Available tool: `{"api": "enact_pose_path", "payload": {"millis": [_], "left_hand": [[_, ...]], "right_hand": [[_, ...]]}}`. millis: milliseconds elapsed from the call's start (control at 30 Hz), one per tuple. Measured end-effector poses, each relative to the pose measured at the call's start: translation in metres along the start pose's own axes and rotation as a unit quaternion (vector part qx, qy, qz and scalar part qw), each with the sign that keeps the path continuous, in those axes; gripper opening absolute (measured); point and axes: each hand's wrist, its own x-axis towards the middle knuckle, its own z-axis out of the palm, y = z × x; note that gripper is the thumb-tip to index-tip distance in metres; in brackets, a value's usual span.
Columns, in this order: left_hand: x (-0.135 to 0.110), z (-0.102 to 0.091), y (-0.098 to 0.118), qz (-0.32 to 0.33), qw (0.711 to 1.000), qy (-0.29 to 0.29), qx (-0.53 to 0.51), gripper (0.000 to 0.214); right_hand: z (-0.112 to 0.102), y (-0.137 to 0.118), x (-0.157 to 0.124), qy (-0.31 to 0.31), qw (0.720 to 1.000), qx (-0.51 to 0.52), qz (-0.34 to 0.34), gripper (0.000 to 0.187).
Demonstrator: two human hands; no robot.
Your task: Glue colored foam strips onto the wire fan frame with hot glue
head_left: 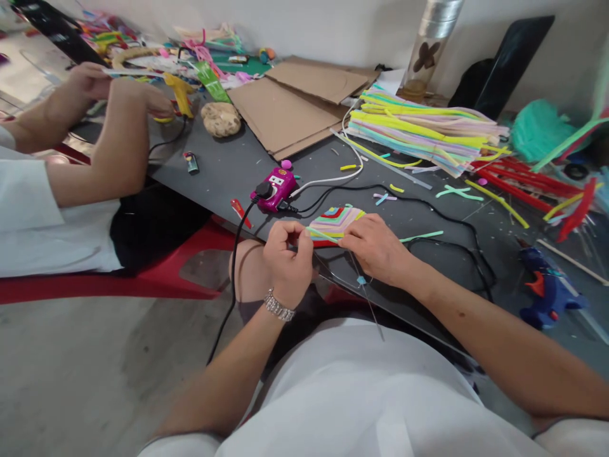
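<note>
At the near edge of the dark table (214, 152), the left hand (287, 263) is closed, thumb and fingers pinching a pale green strip (321, 234). The right hand (375, 249) lies over the right side of a striped woven square (335, 223), fingers curled toward the strip; whether it grips or only presses, I cannot tell. The square sits at the table edge, between both hands. A thin strand with a small blue piece (361, 280) hangs below the edge. Just beyond, a magenta adapter (275, 189) feeds a black cord (236, 266) down past the left forearm.

Risks: a forearm snagging the cord could drag the adapter. Loosened fingers could let the strip spring free or the square slide off the edge. A co-worker's hands (90, 82) work near a yellow glue gun (178, 94); a blue glue gun (547, 289) lies right, possibly hot.
</note>
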Motion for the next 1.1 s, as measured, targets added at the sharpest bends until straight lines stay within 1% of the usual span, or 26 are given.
{"api": "enact_pose_path", "payload": {"millis": [67, 167, 267, 300, 333, 400, 500, 533, 600, 700, 800, 867, 1000, 1100], "left_hand": [[-0.003, 0.001, 0.001, -0.026, 0.998, 0.004, -0.052, 0.010], [-0.004, -0.007, 0.000, -0.013, 0.997, -0.014, -0.070, 0.011], [-0.002, -0.025, 0.000, 0.010, 0.998, -0.068, -0.014, 0.007], [-0.001, -0.031, 0.001, 0.022, 0.996, -0.080, 0.012, 0.010], [0.000, -0.036, 0.003, 0.042, 0.995, -0.087, 0.035, 0.015], [0.002, -0.039, 0.006, 0.100, 0.987, -0.098, 0.076, 0.021], [0.002, -0.029, 0.012, 0.193, 0.961, -0.150, 0.132, 0.016], [0.002, -0.024, 0.013, 0.212, 0.951, -0.170, 0.150, 0.013], [0.001, -0.012, 0.014, 0.229, 0.935, -0.204, 0.177, 0.009], [-0.001, 0.000, 0.012, 0.222, 0.929, -0.229, 0.189, 0.013], [-0.003, 0.000, 0.008, 0.200, 0.936, -0.231, 0.177, 0.014], [-0.002, -0.007, 0.005, 0.181, 0.944, -0.226, 0.160, 0.012], [0.001, -0.028, -0.004, 0.126, 0.962, -0.210, 0.120, 0.010], [0.002, -0.042, -0.011, 0.096, 0.968, -0.207, 0.110, 0.006]], "right_hand": [[0.000, 0.000, 0.000, 0.005, 1.000, -0.007, 0.000, 0.031], [0.000, 0.000, -0.002, 0.013, 1.000, -0.024, -0.003, 0.032], [-0.001, 0.002, -0.004, 0.020, 0.999, -0.040, -0.012, 0.032], [-0.001, 0.003, -0.004, 0.021, 0.999, -0.044, -0.015, 0.031], [-0.001, 0.004, -0.004, 0.019, 0.999, -0.048, -0.016, 0.031], [-0.002, 0.004, -0.004, 0.007, 0.999, -0.048, -0.014, 0.030], [-0.003, 0.002, -0.002, -0.016, 0.999, -0.034, 0.000, 0.028], [-0.003, 0.001, -0.002, -0.023, 0.999, -0.029, 0.007, 0.027], [-0.003, 0.000, -0.001, -0.042, 0.999, -0.021, 0.027, 0.026], [-0.004, 0.001, 0.000, -0.077, 0.996, -0.006, 0.052, 0.023], [-0.005, 0.003, -0.001, -0.092, 0.994, 0.008, 0.065, 0.020], [-0.005, 0.003, -0.001, -0.093, 0.993, 0.011, 0.067, 0.019], [-0.006, 0.002, -0.001, -0.098, 0.993, 0.006, 0.066, 0.019], [-0.006, 0.002, 0.000, -0.098, 0.993, 0.004, 0.067, 0.019]]}}
